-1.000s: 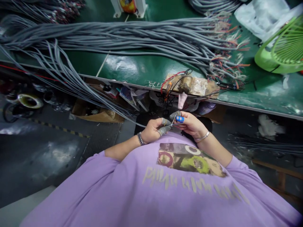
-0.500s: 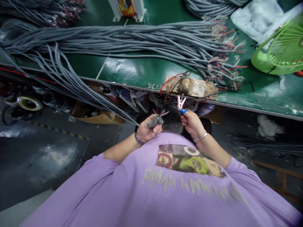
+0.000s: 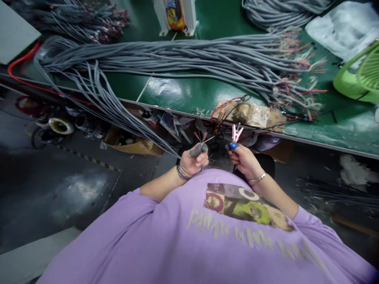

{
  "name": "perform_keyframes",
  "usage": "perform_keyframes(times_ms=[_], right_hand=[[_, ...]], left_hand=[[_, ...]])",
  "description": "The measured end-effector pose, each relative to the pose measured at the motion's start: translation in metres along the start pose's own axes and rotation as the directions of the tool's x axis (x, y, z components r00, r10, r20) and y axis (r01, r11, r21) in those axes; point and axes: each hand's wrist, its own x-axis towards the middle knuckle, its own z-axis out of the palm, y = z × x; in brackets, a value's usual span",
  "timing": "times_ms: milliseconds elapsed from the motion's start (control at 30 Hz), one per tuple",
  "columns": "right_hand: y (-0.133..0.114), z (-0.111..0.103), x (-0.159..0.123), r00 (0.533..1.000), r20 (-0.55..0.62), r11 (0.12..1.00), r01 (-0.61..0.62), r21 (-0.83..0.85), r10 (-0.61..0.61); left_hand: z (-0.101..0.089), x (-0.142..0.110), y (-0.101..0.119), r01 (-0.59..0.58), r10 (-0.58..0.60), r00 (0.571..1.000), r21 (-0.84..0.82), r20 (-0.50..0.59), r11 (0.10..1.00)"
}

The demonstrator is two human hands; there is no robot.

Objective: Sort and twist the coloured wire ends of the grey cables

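My left hand (image 3: 194,159), with grey covers on its thumb and forefinger, is closed on the end of a grey cable. Thin coloured wires (image 3: 201,137) and a pale strand fan out above its fingertips. To the right, my right hand (image 3: 244,159) is closed in a pinch, with a blue cover (image 3: 233,146) on the thumb. Directly above that thumb is a pink clip (image 3: 237,133) with spread prongs; whether the hand grips it, I cannot tell. Grey cables (image 3: 133,126) slant down from the bench to my left hand.
A thick bundle of grey cables (image 3: 177,55) lies along the green bench (image 3: 171,88), its frayed ends at the right. By the front edge sits a taped brown block (image 3: 245,112) with red and black leads. A green fan (image 3: 355,77) stands right. Below are a cardboard box (image 3: 133,146) and wire coils (image 3: 61,125).
The whole view has shifted, so the bench and hands appear further right and slightly lower. The wires at my left fingertips stand more spread and upright. My right hand stays in a pinch.
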Motion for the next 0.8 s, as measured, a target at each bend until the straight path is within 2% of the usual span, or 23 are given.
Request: perform_keyframes(times_ms=[100,167,267,333,367,400,433,467,533,567,600,633,667,700,767,800], right_hand=[[-0.004,0.000,0.000,1.000,-0.015,1.000,0.001,0.002,-0.001],[-0.008,-0.001,-0.002,1.000,-0.025,1.000,0.013,0.003,-0.013],[-0.018,-0.003,-0.010,0.996,-0.023,0.995,0.083,-0.063,-0.085],[-0.029,-0.008,-0.020,0.975,-0.049,0.967,0.206,-0.152,-0.215],[-0.036,-0.011,-0.025,0.946,-0.081,0.934,0.293,-0.205,-0.315],[-0.044,-0.016,-0.030,0.891,-0.124,0.881,0.395,-0.262,-0.436],[-0.053,-0.021,-0.034,0.799,-0.180,0.802,0.502,-0.325,-0.573],[-0.063,-0.027,-0.037,0.674,-0.229,0.700,0.596,-0.393,-0.703],[-0.085,-0.040,-0.036,0.346,-0.299,0.457,0.715,-0.529,-0.889],[-0.096,-0.047,-0.032,0.207,-0.310,0.358,0.728,-0.585,-0.928],[-0.105,-0.053,-0.026,0.100,-0.313,0.285,0.724,-0.628,-0.944],[-0.113,-0.060,-0.019,0.049,-0.338,0.263,0.733,-0.627,-0.940],[-0.119,-0.066,-0.012,0.064,-0.391,0.297,0.763,-0.574,-0.918],[-0.124,-0.072,-0.005,0.106,-0.430,0.339,0.788,-0.514,-0.897],[-0.127,-0.081,0.006,0.198,-0.437,0.397,0.810,-0.432,-0.878],[-0.127,-0.084,0.010,0.226,-0.422,0.409,0.812,-0.416,-0.878]], left_hand=[[-0.002,0.008,-0.006,-0.061,0.074,0.996,0.227,-0.048,0.972],[-0.004,0.014,-0.008,-0.156,0.209,0.972,0.360,-0.111,0.920],[-0.009,0.022,-0.001,-0.347,0.456,0.882,0.495,-0.115,0.796],[-0.013,0.026,0.014,-0.446,0.588,0.808,0.610,-0.040,0.655],[-0.014,0.028,0.024,-0.482,0.640,0.768,0.670,0.014,0.564],[-0.014,0.032,0.035,-0.508,0.679,0.730,0.725,0.076,0.465],[-0.013,0.037,0.048,-0.527,0.706,0.693,0.770,0.145,0.360],[-0.012,0.043,0.061,-0.537,0.721,0.659,0.805,0.212,0.254],[-0.005,0.062,0.089,-0.522,0.707,0.620,0.852,0.341,0.047],[0.001,0.075,0.103,-0.494,0.670,0.627,0.868,0.397,-0.053],[0.007,0.089,0.115,-0.454,0.617,0.652,0.878,0.441,-0.148],[0.013,0.104,0.125,-0.406,0.566,0.682,0.883,0.463,-0.234],[0.021,0.119,0.134,-0.348,0.508,0.725,0.884,0.465,-0.314],[0.028,0.135,0.141,-0.288,0.457,0.765,0.876,0.453,-0.387],[0.043,0.164,0.149,-0.202,0.375,0.821,0.835,0.429,-0.512],[0.049,0.176,0.151,-0.179,0.337,0.842,0.807,0.422,-0.563]])
